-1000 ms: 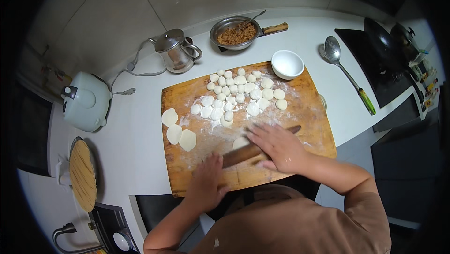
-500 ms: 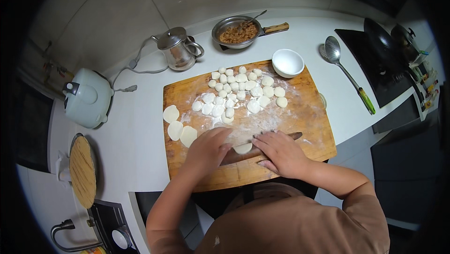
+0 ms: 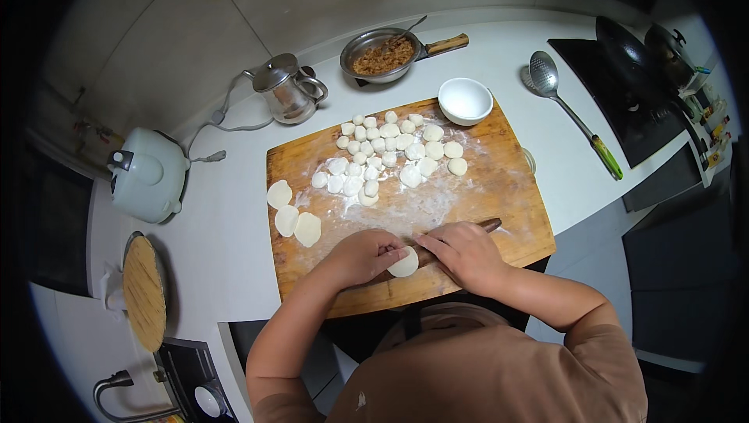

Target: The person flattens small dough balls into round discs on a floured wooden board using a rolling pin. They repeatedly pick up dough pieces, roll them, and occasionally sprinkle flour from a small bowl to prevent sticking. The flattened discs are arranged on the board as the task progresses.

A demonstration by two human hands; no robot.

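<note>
My left hand (image 3: 363, 257) pinches the edge of a flat round dough wrapper (image 3: 404, 264) between thumb and fingers. The wrapper lies over part of a dark wooden rolling pin (image 3: 491, 225). My right hand (image 3: 468, 257) is laid over the pin just right of the wrapper, its fingers curled on it. Both hands are at the near side of a floured wooden cutting board (image 3: 511, 197). Beyond them sit many small dough pieces (image 3: 378, 144), some round and some flattened. Several rolled wrappers (image 3: 308, 229) lie at the board's left edge.
A white bowl (image 3: 466, 103) stands on the board's far right corner. Behind it are a pan of brown filling (image 3: 381, 58) with a spoon and a metal kettle (image 3: 285, 94). A slotted ladle (image 3: 577, 120) lies right, near the cooktop (image 3: 616, 103). A round straw-coloured tray (image 3: 144, 294) is at left.
The pin was on the wrapper's far part; now the wrapper shows whole in front, over the pin. My left hand has come off the pin and taken the wrapper's edge. The view has shifted slightly.
</note>
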